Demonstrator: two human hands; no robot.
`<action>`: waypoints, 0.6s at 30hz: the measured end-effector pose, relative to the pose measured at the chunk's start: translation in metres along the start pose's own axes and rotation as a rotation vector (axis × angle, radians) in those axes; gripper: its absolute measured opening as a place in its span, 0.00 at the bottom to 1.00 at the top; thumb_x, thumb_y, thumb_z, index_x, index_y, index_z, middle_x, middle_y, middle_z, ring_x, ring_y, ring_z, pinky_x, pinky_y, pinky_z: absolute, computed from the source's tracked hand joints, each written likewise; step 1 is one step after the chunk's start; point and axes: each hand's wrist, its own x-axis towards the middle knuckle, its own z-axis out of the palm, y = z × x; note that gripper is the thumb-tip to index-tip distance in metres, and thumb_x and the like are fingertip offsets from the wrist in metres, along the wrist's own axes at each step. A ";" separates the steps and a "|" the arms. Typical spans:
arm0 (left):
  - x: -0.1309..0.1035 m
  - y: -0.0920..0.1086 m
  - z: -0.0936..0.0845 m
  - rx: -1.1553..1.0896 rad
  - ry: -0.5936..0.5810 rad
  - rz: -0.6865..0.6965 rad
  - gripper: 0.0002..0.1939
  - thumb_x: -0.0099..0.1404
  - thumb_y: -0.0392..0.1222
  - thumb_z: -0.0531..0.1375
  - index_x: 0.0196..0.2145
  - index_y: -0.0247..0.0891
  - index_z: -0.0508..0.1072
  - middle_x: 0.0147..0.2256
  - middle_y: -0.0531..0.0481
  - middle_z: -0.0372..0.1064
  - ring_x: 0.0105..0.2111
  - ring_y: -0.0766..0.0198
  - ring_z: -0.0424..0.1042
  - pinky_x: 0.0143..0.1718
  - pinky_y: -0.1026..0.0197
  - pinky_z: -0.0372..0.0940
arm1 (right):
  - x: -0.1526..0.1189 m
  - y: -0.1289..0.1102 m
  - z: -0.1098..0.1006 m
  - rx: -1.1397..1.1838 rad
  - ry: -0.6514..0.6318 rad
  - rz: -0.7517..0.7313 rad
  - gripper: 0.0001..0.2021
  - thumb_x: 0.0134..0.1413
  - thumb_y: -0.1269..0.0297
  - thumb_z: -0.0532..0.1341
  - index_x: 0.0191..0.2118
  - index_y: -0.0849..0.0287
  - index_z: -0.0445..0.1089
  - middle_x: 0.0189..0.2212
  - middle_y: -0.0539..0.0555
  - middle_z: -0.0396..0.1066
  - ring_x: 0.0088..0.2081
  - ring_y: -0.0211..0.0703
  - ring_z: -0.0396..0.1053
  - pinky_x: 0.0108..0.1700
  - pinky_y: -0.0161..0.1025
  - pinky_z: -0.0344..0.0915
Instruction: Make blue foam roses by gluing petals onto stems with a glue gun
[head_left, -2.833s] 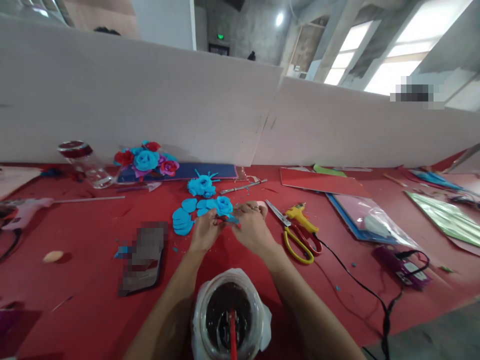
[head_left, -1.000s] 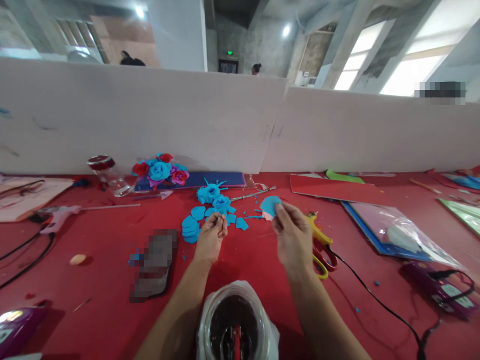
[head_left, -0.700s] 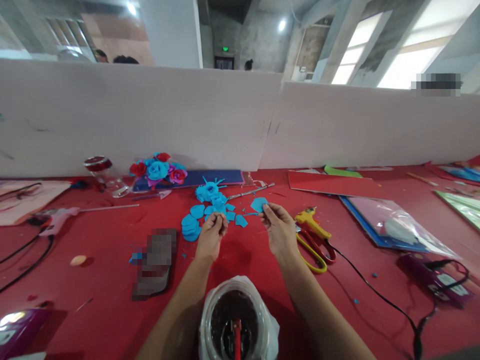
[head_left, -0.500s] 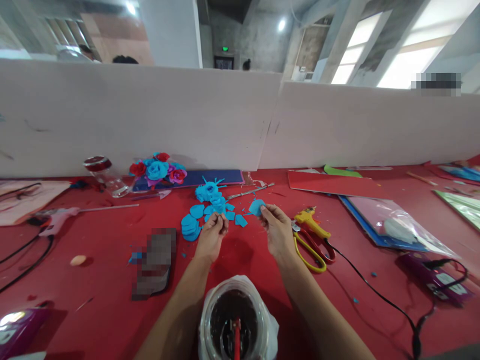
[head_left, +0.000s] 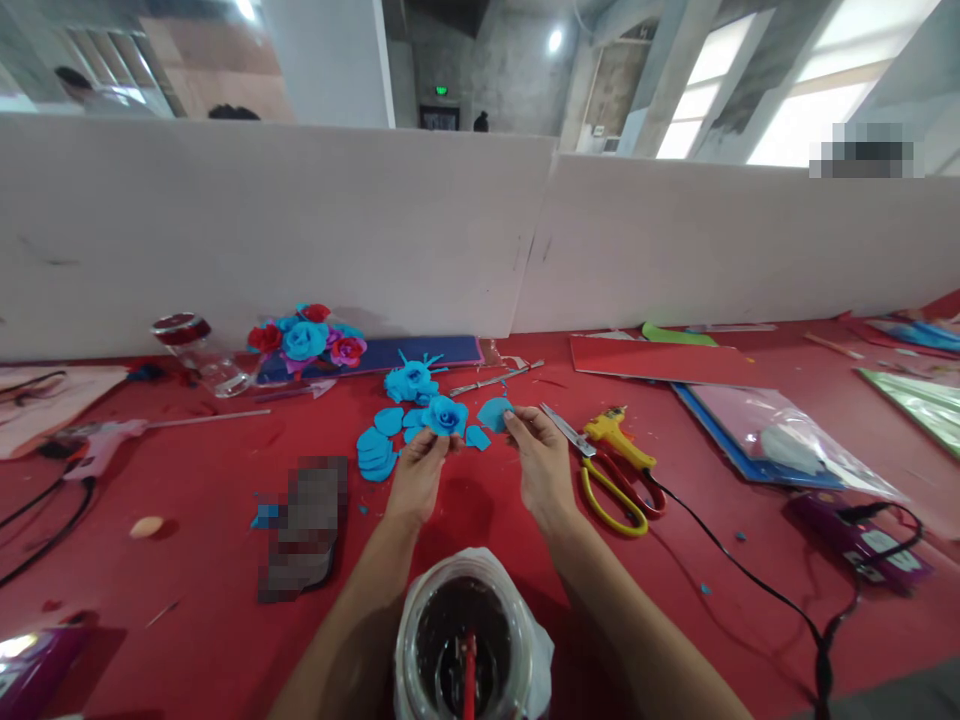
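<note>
My left hand (head_left: 421,470) pinches the underside of a blue paper flower (head_left: 445,414), whose curled petals face up. To its right, my right hand (head_left: 537,446) holds a single blue petal (head_left: 495,413) between thumb and fingers. A small gap separates petal and flower. Behind the left hand lies another blue flower (head_left: 412,380) with thin strips at its edge. Loose blue petals are beside it, some stacked in a pile (head_left: 376,453) left of my left hand.
Scissors (head_left: 613,495) and a yellow glue gun (head_left: 621,437) lie right of my right hand. A jar (head_left: 411,640) stands between my forearms. Further left are a dark phone-like object (head_left: 307,525), a pink glue gun (head_left: 105,446) and a colourful flower bunch (head_left: 306,340).
The flower in my left hand has come up and turned to face upward. My right hand and its petal have moved slightly left, closer to the flower.
</note>
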 end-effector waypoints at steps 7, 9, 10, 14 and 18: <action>-0.001 -0.001 0.000 0.153 0.022 0.104 0.09 0.49 0.43 0.70 0.30 0.40 0.81 0.31 0.51 0.77 0.36 0.61 0.73 0.47 0.56 0.64 | -0.005 -0.003 0.004 0.006 -0.028 -0.023 0.08 0.43 0.61 0.67 0.30 0.58 0.74 0.26 0.48 0.71 0.28 0.36 0.65 0.33 0.35 0.62; -0.001 0.000 -0.001 0.185 0.037 0.127 0.10 0.49 0.43 0.70 0.31 0.40 0.81 0.31 0.51 0.77 0.36 0.61 0.73 0.46 0.56 0.65 | -0.005 -0.002 0.004 0.003 -0.024 -0.024 0.08 0.43 0.61 0.67 0.30 0.58 0.74 0.25 0.48 0.71 0.28 0.36 0.64 0.32 0.35 0.62; -0.001 0.000 -0.001 0.197 0.040 0.132 0.10 0.49 0.44 0.70 0.31 0.40 0.81 0.32 0.50 0.77 0.36 0.61 0.73 0.46 0.56 0.65 | -0.005 -0.001 0.004 0.003 -0.022 -0.024 0.08 0.43 0.61 0.67 0.30 0.58 0.74 0.25 0.48 0.71 0.27 0.36 0.64 0.32 0.35 0.62; -0.004 0.003 0.000 0.325 0.053 0.129 0.11 0.52 0.47 0.67 0.32 0.38 0.81 0.32 0.48 0.78 0.34 0.60 0.74 0.42 0.57 0.68 | -0.006 -0.001 0.005 0.017 -0.021 -0.028 0.08 0.44 0.60 0.67 0.30 0.58 0.74 0.25 0.47 0.71 0.27 0.36 0.64 0.32 0.36 0.63; -0.009 0.004 0.003 0.464 0.053 0.141 0.12 0.55 0.47 0.66 0.34 0.38 0.82 0.32 0.47 0.79 0.33 0.59 0.76 0.41 0.57 0.69 | -0.007 -0.001 0.006 0.009 -0.011 -0.057 0.08 0.44 0.60 0.67 0.29 0.58 0.73 0.24 0.48 0.71 0.27 0.36 0.65 0.32 0.36 0.63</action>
